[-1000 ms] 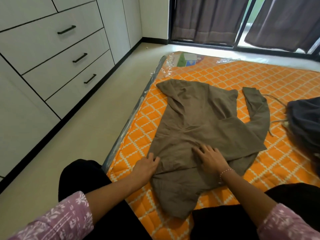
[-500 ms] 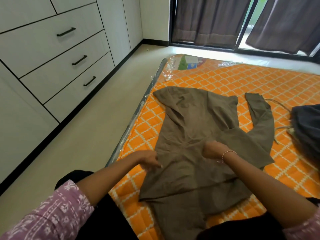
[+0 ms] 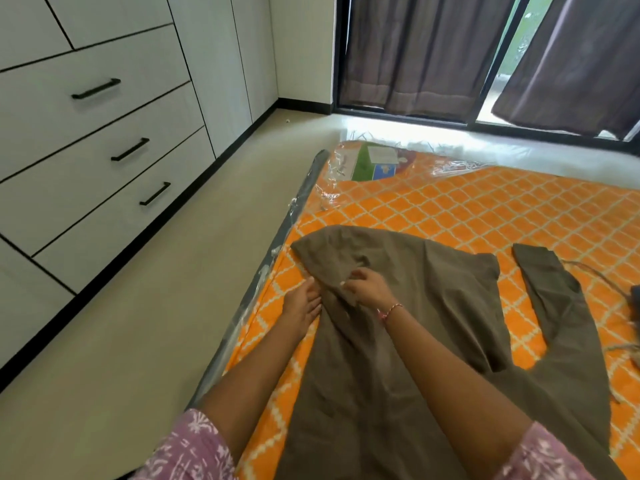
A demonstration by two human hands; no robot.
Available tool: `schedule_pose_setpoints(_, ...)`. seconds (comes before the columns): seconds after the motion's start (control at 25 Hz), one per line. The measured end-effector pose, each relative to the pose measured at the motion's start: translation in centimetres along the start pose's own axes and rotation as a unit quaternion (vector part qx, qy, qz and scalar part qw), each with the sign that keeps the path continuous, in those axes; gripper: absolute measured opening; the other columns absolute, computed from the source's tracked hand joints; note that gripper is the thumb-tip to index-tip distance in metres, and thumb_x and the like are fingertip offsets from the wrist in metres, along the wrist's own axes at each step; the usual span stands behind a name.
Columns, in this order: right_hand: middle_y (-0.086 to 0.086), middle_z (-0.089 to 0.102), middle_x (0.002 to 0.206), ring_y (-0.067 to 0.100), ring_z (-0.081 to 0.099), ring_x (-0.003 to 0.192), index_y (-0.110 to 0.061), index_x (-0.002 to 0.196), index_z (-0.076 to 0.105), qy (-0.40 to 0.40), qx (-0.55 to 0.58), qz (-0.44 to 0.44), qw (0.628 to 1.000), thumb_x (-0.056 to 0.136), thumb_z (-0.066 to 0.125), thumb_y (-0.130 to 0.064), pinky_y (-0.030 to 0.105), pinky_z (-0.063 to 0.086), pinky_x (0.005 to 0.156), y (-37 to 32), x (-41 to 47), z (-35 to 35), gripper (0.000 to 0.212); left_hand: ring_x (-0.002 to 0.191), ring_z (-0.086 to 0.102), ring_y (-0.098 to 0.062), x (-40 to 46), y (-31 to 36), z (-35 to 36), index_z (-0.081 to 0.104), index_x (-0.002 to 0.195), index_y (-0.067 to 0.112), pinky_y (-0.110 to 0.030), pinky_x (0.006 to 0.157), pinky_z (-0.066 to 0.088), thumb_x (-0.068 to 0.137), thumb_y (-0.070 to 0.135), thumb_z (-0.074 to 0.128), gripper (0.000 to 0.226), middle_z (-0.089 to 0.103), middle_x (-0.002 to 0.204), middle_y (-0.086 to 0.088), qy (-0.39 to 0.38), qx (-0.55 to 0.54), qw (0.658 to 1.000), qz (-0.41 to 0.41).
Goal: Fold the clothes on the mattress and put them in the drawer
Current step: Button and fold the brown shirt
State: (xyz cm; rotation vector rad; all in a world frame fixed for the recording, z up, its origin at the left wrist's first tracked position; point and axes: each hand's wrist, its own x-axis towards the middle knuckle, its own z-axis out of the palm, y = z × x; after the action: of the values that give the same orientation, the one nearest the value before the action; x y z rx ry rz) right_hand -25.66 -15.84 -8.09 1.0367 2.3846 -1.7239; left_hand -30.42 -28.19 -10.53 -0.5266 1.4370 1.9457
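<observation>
Head view. Olive-brown garment (image 3: 433, 341) spread flat across near left part of orange diamond-patterned mattress (image 3: 485, 209), running from a rounded far end near the mattress's left edge down toward the bottom of the frame. One long sleeve (image 3: 554, 299) trailing out to the right, bent, lying flat on the orange cover. Thin drawstring cord (image 3: 585, 268) beside that sleeve.

Left hand (image 3: 303, 306) at the garment's left edge, fingers fairly straight and extended, tips touching the cloth, palm over bare mattress. No grip on the fabric visible there. Right hand (image 3: 367, 289) just beside it, on top of the garment near its far end, fingers curled and pinching up a small ridge of cloth. Pink bead bracelet (image 3: 389, 311) on that wrist. Both forearms reaching in from the bottom, pink patterned sleeves (image 3: 194, 452) at the elbows.

Clear plastic wrap (image 3: 332, 181) bunched along the mattress's left side and far end, with a printed green label (image 3: 374, 164) under it at the far left corner. Dark cloth item (image 3: 635, 299) partly cut off at the right edge, resting on the mattress; what it is, impossible to tell.

White drawers (image 3: 104, 150) with black bar handles at left, all closed, well apart from the mattress across pale floor (image 3: 156, 323). Dark curtains (image 3: 415, 50) over a sliding window at the back.
</observation>
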Motion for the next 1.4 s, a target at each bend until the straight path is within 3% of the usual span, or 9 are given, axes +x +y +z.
schedule_pose_setpoints(0.16, 0.003, 0.059, 0.12, 0.017, 0.057, 0.1, -0.018, 0.128, 0.053, -0.102, 0.171, 0.027, 0.98, 0.086, 0.061, -0.006, 0.026, 0.05, 0.081, -0.4, 4.0, 1.7, 0.044, 0.083, 0.065, -0.027, 5.4, 4.6, 4.0, 0.061, 0.113, -0.002, -0.033, 0.067, 0.054, 0.088, 0.012, 0.062, 0.028, 0.068, 0.099, -0.016, 0.043, 0.005, 0.999, 0.03)
schedule_pose_setpoints(0.28, 0.0, 0.064, 0.094, 0.014, 0.057, 0.081, -0.028, 0.125, 0.053, -0.176, 0.28, 0.054, 0.942, 0.079, 0.066, -0.025, 0.028, 0.046, 0.07, 0.4, 4.8, 0.8, 0.048, 0.101, 0.059, -0.024, 7.3, 7.4, 7.6, 0.054, 0.124, 0.002, -0.031, 0.082, 0.05, 0.086, 0.0, 0.057, 0.039, 0.061, 0.116, -0.009, 0.13, 0.203, 0.944, 0.226)
schedule_pose_setpoints(0.48, 0.009, 0.071, 0.092, 0.018, 0.069, 0.072, -0.007, 0.106, 0.066, -0.107, 0.478, 0.106, 0.865, 0.079, 0.068, -0.017, 0.025, 0.056, 0.061, 3.0, 5.5, -3.3, 0.029, 0.102, 0.052, -0.014, 7.2, 9.7, 14.3, 0.033, 0.144, 0.014, -0.018, 0.068, 0.046, 0.091, 0.019, 0.06, 0.059, 0.053, 0.116, -0.004, -0.216, 0.354, 0.89, 0.189)
schedule_pose_setpoints(0.64, 0.004, 0.069, 0.086, 0.018, 0.065, 0.075, -0.01, 0.101, 0.063, -0.027, 0.507, 0.18, 0.843, 0.093, 0.053, -0.018, 0.027, 0.056, 0.061, 4.6, 8.1, -5.2, 0.014, 0.1, 0.055, -0.024, 11.1, 7.6, 9.5, 0.056, 0.108, 0.007, -0.031, 0.074, 0.044, 0.088, 0.032, 0.065, 0.033, 0.057, 0.11, -0.013, 0.025, 0.371, 0.923, 0.097)
schedule_pose_setpoints(0.76, 0.011, 0.067, 0.094, 0.023, 0.063, 0.081, -0.002, 0.116, 0.061, -0.001, 0.456, 0.17, 0.873, 0.092, 0.056, -0.011, 0.034, 0.054, 0.072, 2.8, 10.0, -4.9, 0.026, 0.069, 0.053, -0.021, 11.4, 6.5, 9.3, 0.047, 0.072, 0.01, -0.027, 0.057, 0.039, 0.085, 0.019, 0.07, 0.028, 0.055, 0.079, -0.008, 0.002, 0.308, 0.951, 0.025)
schedule_pose_setpoints(1.04, 0.002, 0.069, 0.06, 0.019, 0.063, 0.063, -0.007, 0.103, 0.064, 0.044, 0.361, 0.128, 0.923, 0.094, 0.047, 0.0, 0.027, 0.053, 0.06, 1.1, 15.5, -7.3, 0.02, 0.066, 0.058, -0.016, 12.7, 7.7, 11.2, 0.062, 0.083, 0.008, -0.027, 0.054, 0.044, 0.09, 0.021, 0.062, 0.015, 0.063, 0.078, -0.005, -0.051, 0.202, 0.978, 0.019)
schedule_pose_setpoints(1.2, 0.018, 0.067, 0.104, 0.025, 0.06, 0.082, -0.004, 0.095, 0.066, 0.142, 0.234, 0.072, 0.959, 0.088, 0.056, 0.004, 0.035, 0.049, 0.082, 2.5, 16.8, -6.9, 0.015, 0.066, 0.056, -0.022, 15.2, 6.3, 10.8, 0.058, 0.072, 0.009, -0.026, 0.055, 0.042, 0.086, 0.008, 0.066, 0.016, 0.06, 0.079, -0.014, 0.01, 0.284, 0.955, 0.082)
schedule_pose_setpoints(1.28, 0.017, 0.064, 0.119, 0.029, 0.059, 0.105, -0.008, 0.108, 0.065, 0.261, 0.072, -0.012, 0.962, 0.09, 0.055, -0.004, 0.031, 0.043, 0.091, 1.8, 16.1, -6.9, 0.021, 0.085, 0.06, -0.027, 15.1, 6.2, 11.2, 0.065, 0.088, 0.008, -0.031, 0.066, 0.043, 0.088, 0.011, 0.062, 0.004, 0.064, 0.094, -0.016, 0.077, 0.381, 0.895, 0.219)
schedule_pose_setpoints(1.4, 0.015, 0.039, 0.147, 0.029, 0.034, 0.137, -0.009, 0.141, 0.041, 0.277, -0.225, -0.14, 0.924, 0.097, 0.037, -0.017, 0.037, 0.028, 0.109, 1.1, 12.5, -3.9, 0.045, 0.129, 0.044, -0.027, 13.3, 4.7, 11.2, 0.046, 0.137, 0.013, -0.038, 0.099, 0.037, 0.096, 0.016, 0.048, 0.042, 0.048, 0.14, -0.011, 0.102, 0.589, 0.686, 0.416)
